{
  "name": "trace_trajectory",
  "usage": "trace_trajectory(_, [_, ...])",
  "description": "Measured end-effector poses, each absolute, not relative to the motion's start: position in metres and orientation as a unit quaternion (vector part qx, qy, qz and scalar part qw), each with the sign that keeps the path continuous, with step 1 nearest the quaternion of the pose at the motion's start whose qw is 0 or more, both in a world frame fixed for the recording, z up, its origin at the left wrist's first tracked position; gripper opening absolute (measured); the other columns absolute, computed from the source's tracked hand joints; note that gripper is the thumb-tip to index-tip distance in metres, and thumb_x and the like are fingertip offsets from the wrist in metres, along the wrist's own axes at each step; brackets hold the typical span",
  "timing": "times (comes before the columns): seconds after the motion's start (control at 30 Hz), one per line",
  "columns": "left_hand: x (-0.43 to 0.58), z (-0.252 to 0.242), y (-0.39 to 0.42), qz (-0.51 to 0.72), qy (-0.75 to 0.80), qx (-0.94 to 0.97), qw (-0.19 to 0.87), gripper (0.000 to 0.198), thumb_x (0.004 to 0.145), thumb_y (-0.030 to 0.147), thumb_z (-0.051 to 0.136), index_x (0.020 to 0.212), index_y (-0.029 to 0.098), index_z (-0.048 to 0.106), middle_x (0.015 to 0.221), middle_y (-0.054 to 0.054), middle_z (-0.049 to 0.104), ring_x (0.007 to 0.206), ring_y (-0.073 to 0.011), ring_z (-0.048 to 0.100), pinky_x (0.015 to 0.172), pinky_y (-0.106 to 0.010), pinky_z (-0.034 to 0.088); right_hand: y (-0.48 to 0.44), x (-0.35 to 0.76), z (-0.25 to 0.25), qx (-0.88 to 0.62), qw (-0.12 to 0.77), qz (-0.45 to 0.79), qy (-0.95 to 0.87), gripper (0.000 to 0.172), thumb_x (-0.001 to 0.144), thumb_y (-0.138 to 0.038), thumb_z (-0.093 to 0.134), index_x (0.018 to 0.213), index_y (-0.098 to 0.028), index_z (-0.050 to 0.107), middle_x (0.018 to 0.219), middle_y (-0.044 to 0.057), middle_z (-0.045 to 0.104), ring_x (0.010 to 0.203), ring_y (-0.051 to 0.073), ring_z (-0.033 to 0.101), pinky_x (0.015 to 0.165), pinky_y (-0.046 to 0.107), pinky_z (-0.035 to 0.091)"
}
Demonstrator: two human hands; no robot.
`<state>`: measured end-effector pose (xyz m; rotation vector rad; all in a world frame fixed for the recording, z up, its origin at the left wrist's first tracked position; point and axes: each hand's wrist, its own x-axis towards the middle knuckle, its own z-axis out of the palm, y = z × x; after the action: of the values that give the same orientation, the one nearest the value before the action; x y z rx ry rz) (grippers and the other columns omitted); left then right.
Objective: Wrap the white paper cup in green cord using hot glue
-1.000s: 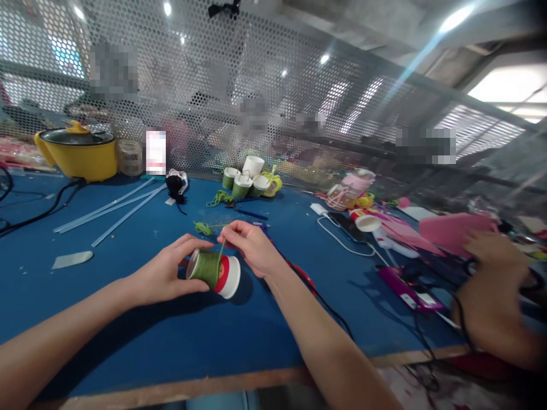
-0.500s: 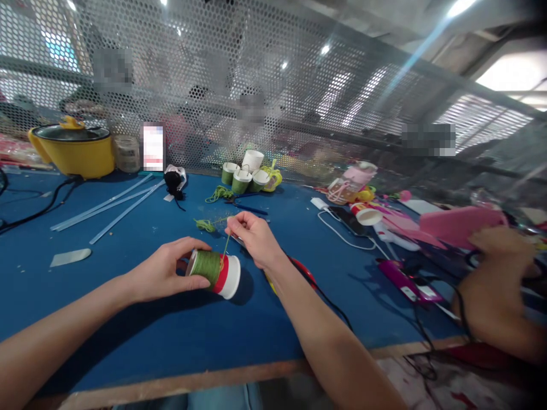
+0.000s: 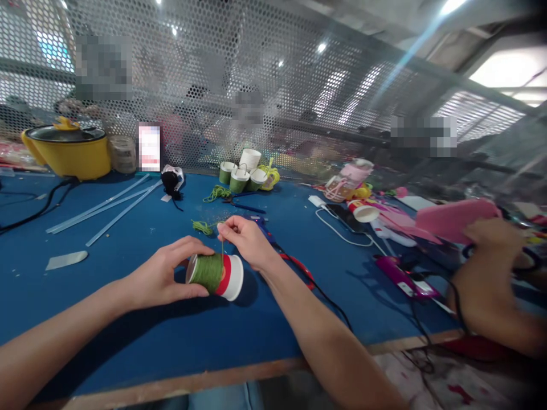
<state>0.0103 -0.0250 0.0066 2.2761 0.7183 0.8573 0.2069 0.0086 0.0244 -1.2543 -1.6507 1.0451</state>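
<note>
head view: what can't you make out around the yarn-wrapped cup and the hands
All in the head view:
Left end of the paper cup: covered by the left hand.
End of the yarn strand: pinched inside the fingers of the right hand.
Red tool: mostly under the right forearm.
Co-worker's hand, right edge: motion-blurred, so what it grips is unclear.

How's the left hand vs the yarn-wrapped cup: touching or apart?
Touching. The head view shows the left hand clasping the green-wound end of the cup, thumb over it, no gap. The right hand pinches the yarn strand above it.
</note>
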Motion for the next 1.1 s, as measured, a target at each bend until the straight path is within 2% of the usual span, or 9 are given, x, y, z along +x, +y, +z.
trace_trajectory(0.27, [0.0101,0.0078,-0.0263,0.339,0.243,0.872,0.254,0.042,0.076,0.031,0.066,0.114,0.020,0.051,0.114,-0.012,0.054,0.104,-0.0238,0.056,0.085,-0.034,0.050,0.0061,0.2065,0.0266,-0.495,0.349,0.416,-0.678,0.020,0.077,-0.033,0.055,0.064,-0.019,0.049,0.061,-0.001,0.058,0.058,0.012,0.051,0.060,0.026,0.039])
trace_trajectory(0.47, [0.0100,0.0056,-0.0262,0.331,0.234,0.887,0.222,0.041,0.079,0.030,0.064,0.116,0.021,0.048,0.117,-0.012,0.053,0.109,-0.0254,0.053,0.090,-0.040,0.047,0.0030,0.2068,0.0299,-0.497,0.323,0.423,-0.685,0.020,0.077,-0.032,0.056,0.063,-0.018,0.051,0.061,0.000,0.059,0.057,0.011,0.051,0.058,0.025,0.038])
trace_trajectory(1.1, [0.0079,-0.0007,-0.0266,0.325,0.207,0.909,0.159,0.040,0.084,0.024,0.058,0.121,0.023,0.046,0.124,-0.012,0.049,0.112,-0.0245,0.051,0.092,-0.038,0.048,-0.0004,0.2065,0.0316,-0.509,0.292,0.357,-0.727,0.021,0.075,-0.033,0.058,0.061,-0.018,0.053,0.055,-0.004,0.049,0.058,0.012,0.046,0.056,0.025,0.035])
